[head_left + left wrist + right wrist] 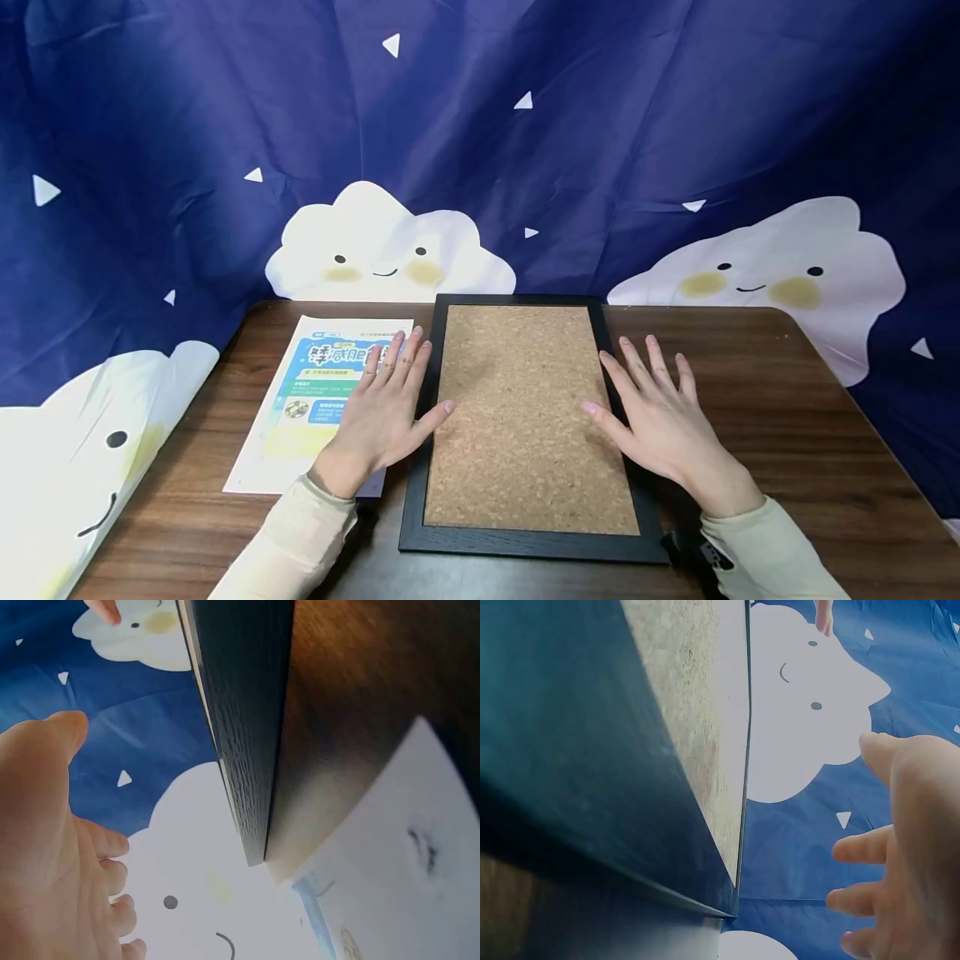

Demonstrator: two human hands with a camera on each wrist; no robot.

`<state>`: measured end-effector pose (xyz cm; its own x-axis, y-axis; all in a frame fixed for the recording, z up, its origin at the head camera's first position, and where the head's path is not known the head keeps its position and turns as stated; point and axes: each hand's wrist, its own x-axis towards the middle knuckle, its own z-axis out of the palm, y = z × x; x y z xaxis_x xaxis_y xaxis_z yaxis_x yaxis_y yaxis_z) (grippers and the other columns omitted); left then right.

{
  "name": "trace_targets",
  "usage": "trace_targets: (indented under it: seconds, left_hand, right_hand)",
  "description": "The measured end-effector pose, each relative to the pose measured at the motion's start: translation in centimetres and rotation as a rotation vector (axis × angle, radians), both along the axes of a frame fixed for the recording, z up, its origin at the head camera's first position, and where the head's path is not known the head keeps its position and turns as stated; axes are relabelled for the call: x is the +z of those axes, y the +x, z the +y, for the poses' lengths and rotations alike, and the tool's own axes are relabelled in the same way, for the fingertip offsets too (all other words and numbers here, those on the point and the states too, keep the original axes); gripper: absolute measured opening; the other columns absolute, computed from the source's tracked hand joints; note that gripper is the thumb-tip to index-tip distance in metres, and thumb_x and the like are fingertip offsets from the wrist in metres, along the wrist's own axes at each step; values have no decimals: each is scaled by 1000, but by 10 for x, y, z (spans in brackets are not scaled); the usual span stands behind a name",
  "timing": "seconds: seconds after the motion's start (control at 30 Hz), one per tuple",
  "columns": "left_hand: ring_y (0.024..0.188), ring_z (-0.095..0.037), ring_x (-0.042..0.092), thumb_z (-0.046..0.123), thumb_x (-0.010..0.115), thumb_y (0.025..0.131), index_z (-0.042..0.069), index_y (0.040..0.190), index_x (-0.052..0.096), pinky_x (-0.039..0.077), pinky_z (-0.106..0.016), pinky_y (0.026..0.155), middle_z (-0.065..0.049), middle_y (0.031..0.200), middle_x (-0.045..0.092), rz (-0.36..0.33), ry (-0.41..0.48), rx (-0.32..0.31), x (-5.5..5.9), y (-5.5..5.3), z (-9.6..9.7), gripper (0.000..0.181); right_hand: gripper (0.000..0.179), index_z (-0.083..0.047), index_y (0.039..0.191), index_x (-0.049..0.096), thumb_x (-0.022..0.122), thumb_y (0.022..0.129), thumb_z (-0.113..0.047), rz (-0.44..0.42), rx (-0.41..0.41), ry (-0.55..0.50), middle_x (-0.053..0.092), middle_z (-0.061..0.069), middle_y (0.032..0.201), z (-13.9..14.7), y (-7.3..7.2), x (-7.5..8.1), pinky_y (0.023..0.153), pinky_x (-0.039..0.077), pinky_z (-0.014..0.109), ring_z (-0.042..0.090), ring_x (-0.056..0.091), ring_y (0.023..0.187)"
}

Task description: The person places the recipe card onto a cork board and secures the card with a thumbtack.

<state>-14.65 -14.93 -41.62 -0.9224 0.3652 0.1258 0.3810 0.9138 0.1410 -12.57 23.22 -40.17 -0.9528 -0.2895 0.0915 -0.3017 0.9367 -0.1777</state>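
Note:
A cork board (532,417) in a black frame (532,543) lies on the table, its long sides running away from me. My left hand (386,412) is spread palm down over the frame's left side and the right part of a printed sheet (258,462). Over the frame's right side is my right hand (667,425), its fingers likewise straight and spread. Both wrist views show a gap between the hand and the frame, and neither hand holds anything. The left hand hides part of the sheet's print.
The brown wooden table (765,400) extends to the right of the board. Behind it hangs a dark blue cloth (585,167) with white clouds and small triangles. A dark band with a small device (712,554) sits at the right wrist.

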Motion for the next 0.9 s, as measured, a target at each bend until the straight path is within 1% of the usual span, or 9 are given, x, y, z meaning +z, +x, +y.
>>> trace_targets:
  seconds: [0.2, 0.27, 0.33, 0.43, 0.53, 0.67, 0.77, 0.83, 0.9]
  left_hand:
    - [171, -30, 4, 70, 42, 108, 7, 172, 23, 9, -56, 137, -7, 183, 3, -19, 12, -9, -1, 2, -6, 92]
    - [170, -31, 6, 68, 44, 108, 7, 171, 26, 12, -56, 137, -8, 183, 7, -16, 23, -10, -2, 2, -8, 90]
    - [170, -33, 12, 65, 47, 108, 6, 170, 31, 17, -57, 136, -10, 182, 13, -6, 34, -8, -2, 2, -10, 87]
    - [165, -38, 29, 57, 54, 109, 4, 164, 44, 29, -59, 132, -16, 177, 31, 27, 55, -8, -2, 1, -13, 78]
    - [154, -41, 48, 47, 61, 108, 1, 154, 57, 41, -59, 125, -20, 166, 50, 71, 74, -13, -3, 1, -18, 65]
    - [127, -40, 71, 37, 66, 107, 2, 139, 70, 58, -56, 103, -18, 142, 72, 92, 121, -6, -3, 2, -24, 47]
    - [106, -37, 78, 34, 67, 107, 4, 131, 74, 62, -55, 87, -15, 124, 79, 77, 163, 8, -1, 3, -28, 39]
    - [99, -35, 79, 33, 67, 107, 4, 129, 75, 62, -55, 81, -14, 117, 81, 62, 181, 14, 0, 3, -31, 37]
    - [100, -35, 79, 32, 67, 107, 4, 128, 75, 62, -55, 81, -14, 117, 81, 52, 183, 17, 0, 3, -34, 36]
  right_hand:
    - [79, -11, 169, 35, 46, 111, -63, 13, 15, -19, 23, 27, 177, 3, 1, 0, 122, 9, 81, 56, 12, 164]
    - [77, -10, 168, 37, 48, 111, -61, 28, 22, -30, 26, 27, 176, 4, 1, 0, 122, 12, 80, 56, 16, 163]
    - [74, -9, 166, 42, 51, 111, -58, 56, 30, -47, 31, 26, 175, 5, 1, 0, 122, 16, 78, 56, 23, 161]
    - [64, -6, 158, 53, 61, 109, -47, 137, 53, -90, 44, 27, 167, 7, 1, -2, 120, 26, 76, 55, 37, 155]
    - [55, -3, 147, 63, 73, 103, -34, 250, 85, -140, 59, 27, 155, 9, -1, -5, 113, 37, 75, 54, 53, 144]
    - [45, 0, 136, 72, 80, 97, -22, 344, 116, -202, 71, 27, 138, 13, -2, -8, 104, 47, 73, 52, 67, 128]
    - [39, 0, 132, 74, 79, 97, -17, 332, 108, -241, 74, 26, 132, 15, -1, -6, 102, 50, 71, 50, 70, 122]
    - [36, 0, 131, 74, 77, 99, -16, 304, 92, -266, 75, 26, 130, 17, -1, -4, 103, 50, 70, 49, 71, 121]
    - [33, -2, 130, 74, 75, 101, -16, 275, 75, -283, 76, 25, 129, 19, 1, -3, 102, 51, 69, 47, 72, 119]
